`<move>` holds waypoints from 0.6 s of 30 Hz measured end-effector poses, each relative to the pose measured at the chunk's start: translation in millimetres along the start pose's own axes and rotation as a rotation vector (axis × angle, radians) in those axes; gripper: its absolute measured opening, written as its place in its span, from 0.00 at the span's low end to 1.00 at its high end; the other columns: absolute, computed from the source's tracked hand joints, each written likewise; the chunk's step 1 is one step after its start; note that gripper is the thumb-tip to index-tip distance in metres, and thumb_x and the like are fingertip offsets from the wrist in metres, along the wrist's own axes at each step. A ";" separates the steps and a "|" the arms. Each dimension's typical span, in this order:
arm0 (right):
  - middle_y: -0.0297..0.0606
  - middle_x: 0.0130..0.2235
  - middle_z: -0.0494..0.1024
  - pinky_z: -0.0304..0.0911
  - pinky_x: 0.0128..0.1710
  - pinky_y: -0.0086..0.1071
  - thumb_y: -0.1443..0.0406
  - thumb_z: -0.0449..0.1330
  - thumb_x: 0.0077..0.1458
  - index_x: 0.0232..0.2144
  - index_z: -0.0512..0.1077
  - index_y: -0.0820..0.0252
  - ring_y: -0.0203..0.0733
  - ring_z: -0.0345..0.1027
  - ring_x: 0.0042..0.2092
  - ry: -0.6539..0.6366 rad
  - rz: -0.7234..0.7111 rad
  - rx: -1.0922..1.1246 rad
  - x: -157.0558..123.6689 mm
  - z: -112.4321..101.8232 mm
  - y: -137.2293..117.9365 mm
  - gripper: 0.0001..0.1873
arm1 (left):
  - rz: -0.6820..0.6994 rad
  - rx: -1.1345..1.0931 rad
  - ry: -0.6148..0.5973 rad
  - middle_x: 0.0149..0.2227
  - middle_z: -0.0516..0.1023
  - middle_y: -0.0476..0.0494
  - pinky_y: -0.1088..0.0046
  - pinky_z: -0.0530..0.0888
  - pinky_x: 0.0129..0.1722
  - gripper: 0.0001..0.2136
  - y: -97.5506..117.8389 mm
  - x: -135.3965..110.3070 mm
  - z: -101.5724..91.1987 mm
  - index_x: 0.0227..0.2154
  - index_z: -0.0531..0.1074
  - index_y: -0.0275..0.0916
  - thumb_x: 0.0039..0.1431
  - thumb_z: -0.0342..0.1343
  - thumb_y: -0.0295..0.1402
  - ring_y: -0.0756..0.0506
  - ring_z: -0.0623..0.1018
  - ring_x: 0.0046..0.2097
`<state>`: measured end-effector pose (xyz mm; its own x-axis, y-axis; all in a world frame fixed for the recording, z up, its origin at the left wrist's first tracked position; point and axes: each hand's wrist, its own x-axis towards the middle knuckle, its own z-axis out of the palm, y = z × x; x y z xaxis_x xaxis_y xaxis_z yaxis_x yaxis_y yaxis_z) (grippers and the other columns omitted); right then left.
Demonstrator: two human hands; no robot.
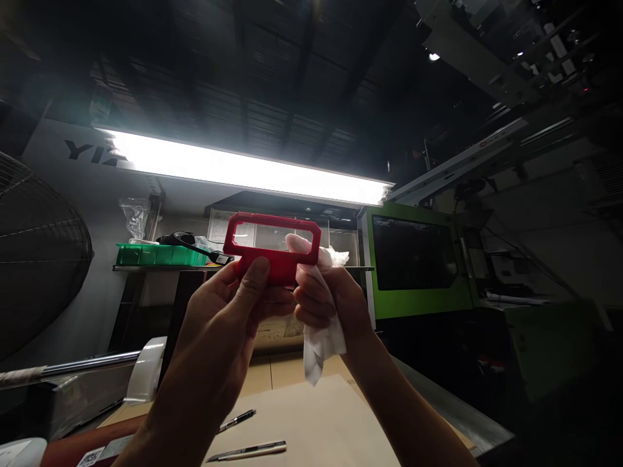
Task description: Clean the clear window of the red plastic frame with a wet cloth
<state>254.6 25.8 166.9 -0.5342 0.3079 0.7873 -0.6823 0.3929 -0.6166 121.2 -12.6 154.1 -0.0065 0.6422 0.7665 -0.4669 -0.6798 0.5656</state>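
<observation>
- Your left hand [238, 301] pinches the solid lower section of the red part [272, 264], thumb pressed on the near face and fingers behind.
- Your right hand [335, 295] is closed around a white cloth [321, 353]; cloth-covered fingertips meet the right end of the part. The exact grip there is partly hidden, so contact behind the edge appears likely but is unconfirmed.
- The red part is raised in front of you, window uppermost, its long top edge tilting slightly down to the right.
- Below it, between your forearms, the pale board [316, 421] gives you a stretch of open room; the cloth's loose tip hangs above it.
- Two pens lie by your left forearm: the upper pen [237, 420] just beside it, the lower pen [248, 451] nearer you.
- To your left, a white roll [146, 370] sits close outside that forearm; to your right, the metal bench edge [452, 402] runs past your other forearm.
- Beyond the hands, the shelf [168, 268] spans behind the part, bearing a green tray [150, 254] at its left end.
- Above, a gap shows between the part's top edge and the lit lamp [253, 172].
- Farther right stands a green machine [413, 305].
</observation>
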 end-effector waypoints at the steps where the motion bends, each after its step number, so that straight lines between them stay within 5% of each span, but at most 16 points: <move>1: 0.22 0.18 0.55 0.36 0.11 0.20 0.71 0.47 0.50 0.46 0.66 0.57 0.27 0.33 0.16 0.001 -0.007 0.010 -0.2 0.1 0.4 0.20 | -0.001 -0.004 0.004 0.22 0.78 0.52 0.86 0.74 0.26 0.07 -0.6 0.5 0.2 0.31 0.75 0.38 0.51 0.62 0.35 0.56 0.74 0.23; 9: 0.23 0.17 0.51 0.38 0.10 0.19 0.68 0.50 0.49 0.24 0.64 0.60 0.26 0.34 0.15 0.000 -0.119 0.061 -2.8 -1.0 8.1 0.05 | -0.023 -0.039 0.033 0.21 0.78 0.53 0.88 0.72 0.23 0.07 -2.8 2.0 0.0 0.30 0.75 0.39 0.49 0.63 0.35 0.57 0.73 0.21; 18: 0.22 0.16 0.53 0.37 0.10 0.19 0.67 0.51 0.47 0.26 0.62 0.58 0.26 0.34 0.15 0.187 -0.193 0.159 -2.6 2.6 22.7 0.01 | -0.014 0.029 0.050 0.21 0.77 0.52 0.87 0.73 0.24 0.10 -5.4 2.2 -0.7 0.31 0.75 0.38 0.48 0.64 0.37 0.56 0.74 0.22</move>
<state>239.2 31.7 150.9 -0.2964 0.4011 0.8668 -0.8392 0.3240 -0.4368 123.1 -7.3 152.5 -0.0447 0.6678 0.7430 -0.4415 -0.6804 0.5850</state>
